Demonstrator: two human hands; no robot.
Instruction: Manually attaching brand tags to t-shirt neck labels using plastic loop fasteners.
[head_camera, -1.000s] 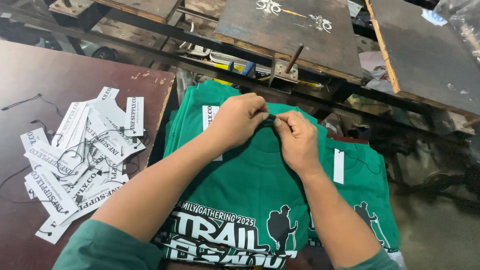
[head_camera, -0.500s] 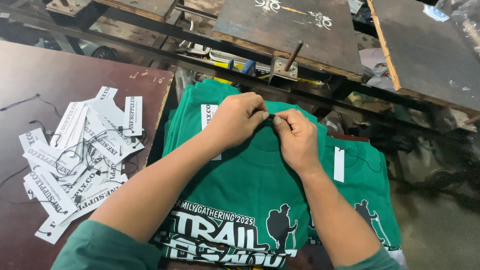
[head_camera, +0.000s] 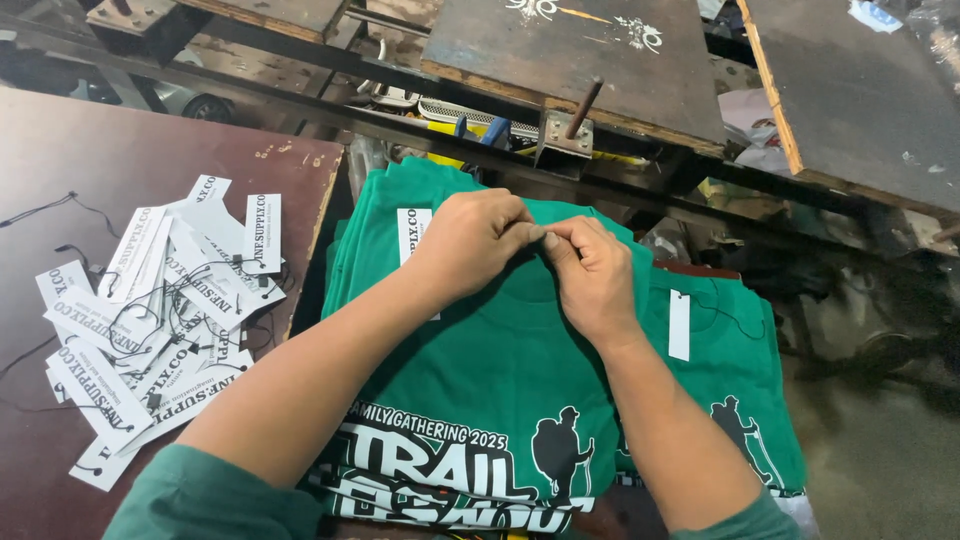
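head view: both hands, left hand and right hand, pinch-grip the green shirt collar beneath them.

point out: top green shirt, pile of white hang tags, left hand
green shirt (head_camera: 480, 385): head view, plain chest fabric above the white print.
white hang tags (head_camera: 150, 320): head view, middle of the pile.
left hand (head_camera: 470, 240): head view, back of the hand.

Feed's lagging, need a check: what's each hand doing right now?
Left hand: fingers pinched shut at the collar of the top green T-shirt; what they pinch is too small to tell.
Right hand: pinched shut at the same spot, fingertips meeting the left's.
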